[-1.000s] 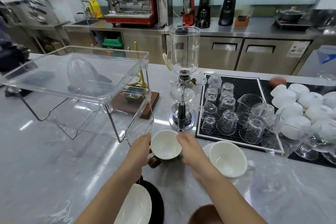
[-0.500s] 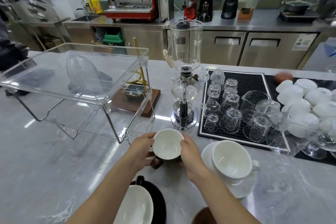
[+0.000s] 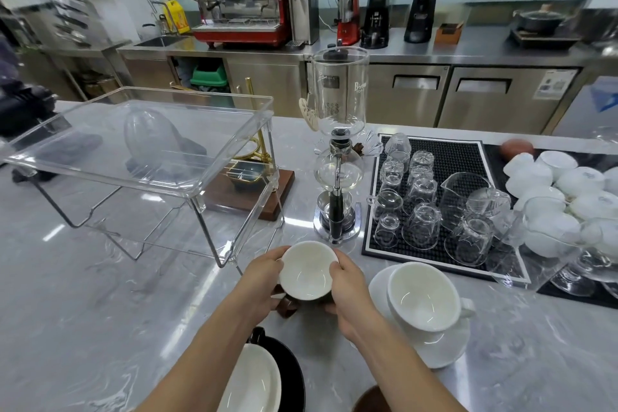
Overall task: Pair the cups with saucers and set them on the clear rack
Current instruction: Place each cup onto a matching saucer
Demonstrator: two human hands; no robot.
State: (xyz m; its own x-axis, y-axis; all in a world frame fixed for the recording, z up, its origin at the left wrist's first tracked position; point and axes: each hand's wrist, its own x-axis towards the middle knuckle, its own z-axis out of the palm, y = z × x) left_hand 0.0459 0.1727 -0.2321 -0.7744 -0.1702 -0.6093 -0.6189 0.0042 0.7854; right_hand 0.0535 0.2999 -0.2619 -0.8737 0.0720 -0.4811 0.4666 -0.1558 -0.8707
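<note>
A small cup is held between both hands, just in front of the clear rack.

The cup (image 3: 308, 269), white inside and brown outside, is cradled by the left hand (image 3: 264, 281) and the right hand (image 3: 344, 281), fingers curled round its sides near the counter (image 3: 83, 294); whether a saucer lies under it cannot be told, since the hands hide its base. A white cup (image 3: 423, 296) is already seated on a white saucer (image 3: 444, 349) just to the right, and another cup (image 3: 249, 381) is seen on a black saucer (image 3: 296, 368) near the bottom edge. The clear rack (image 3: 133, 144) is not yet loaded (nothing rests on its top tray). The pairing step is judged to be in hand; next, a steady lift up and leftward onto the tray is called for, well apart from the glass coffee maker (image 3: 339, 144) behind.
</note>
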